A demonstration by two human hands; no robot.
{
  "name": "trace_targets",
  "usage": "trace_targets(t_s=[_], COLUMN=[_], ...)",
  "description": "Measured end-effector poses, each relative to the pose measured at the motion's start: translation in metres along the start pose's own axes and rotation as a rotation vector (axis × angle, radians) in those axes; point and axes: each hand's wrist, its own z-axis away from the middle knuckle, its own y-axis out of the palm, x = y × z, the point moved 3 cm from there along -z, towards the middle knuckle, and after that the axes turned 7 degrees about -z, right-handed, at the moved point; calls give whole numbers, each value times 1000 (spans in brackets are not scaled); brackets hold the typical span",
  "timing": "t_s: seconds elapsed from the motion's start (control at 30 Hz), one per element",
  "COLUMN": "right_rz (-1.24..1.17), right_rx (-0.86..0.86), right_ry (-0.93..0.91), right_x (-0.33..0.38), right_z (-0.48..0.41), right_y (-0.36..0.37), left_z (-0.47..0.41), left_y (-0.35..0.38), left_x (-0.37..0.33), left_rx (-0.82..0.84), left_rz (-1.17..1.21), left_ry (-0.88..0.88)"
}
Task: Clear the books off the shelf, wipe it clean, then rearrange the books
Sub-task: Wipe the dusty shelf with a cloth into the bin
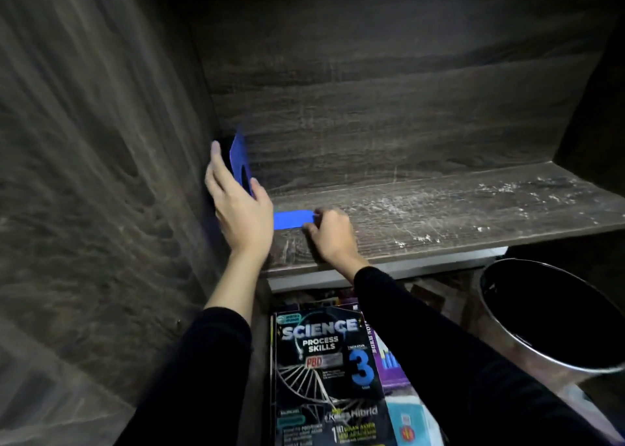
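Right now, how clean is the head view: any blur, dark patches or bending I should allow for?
Head view: dim, upper corners lost in shadow; the left side panel smeared and bowed by the wide lens; the blue bookend oversaturated, edges soft; the science book cover and dust on the shelf read clearly.

A study corner, seemingly in a home: a dark wood-grain bookshelf (439, 209), its board streaked with pale dust, held a blue bookend (240, 158) near the side wall. School workbooks (324, 354), the top one titled "Science Process Skills", lay stacked beneath it, just beside a round metal bin (507, 337) lined in black.
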Motion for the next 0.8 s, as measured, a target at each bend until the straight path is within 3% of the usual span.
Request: trace_targets(t_s=[0.13,0.33,0.5,0.63,0.8], right_rz=[118,212,-133,-619,-867], right_rx=[39,26,-33,-171,-250], right_ry=[-10,-33,120,271,362], right_x=[0,1,-6,-14,-26], right_z=[-20,-21,-15,1,35], right_y=[13,15,0,-20,-48], left_z=[-11,-10,2,19,46], left_y=[14,17,6,-10,-30], left_x=[14,19,11,-10,-38], left_rx=[31,-29,-9,52,98], left_rz=[-54,17,111,197,271], left_ry=[-153,-151,-125,-44,2])
